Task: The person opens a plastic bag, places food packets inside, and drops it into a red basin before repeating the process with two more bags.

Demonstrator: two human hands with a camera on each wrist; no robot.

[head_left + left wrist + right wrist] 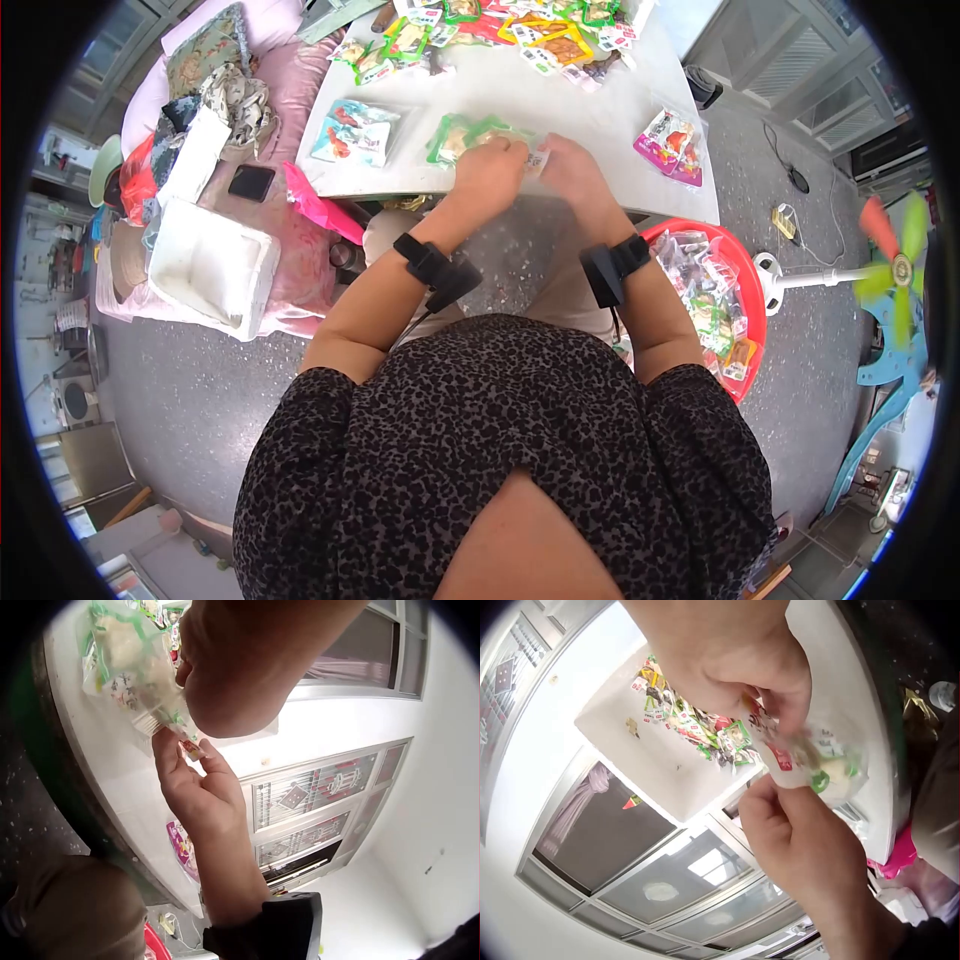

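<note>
Both hands, left and right, pinch a green-and-clear packet between them, just above the near edge of the white worktop. A stretch of white surface separates them from the packet pile along the far side. On the left, a blue-and-white packet lies near the worktop's side edge; on the right, a purple-and-white packet lies close to the other edge, well apart from the right hand. Below that corner, a red basin holds more packets
</note>
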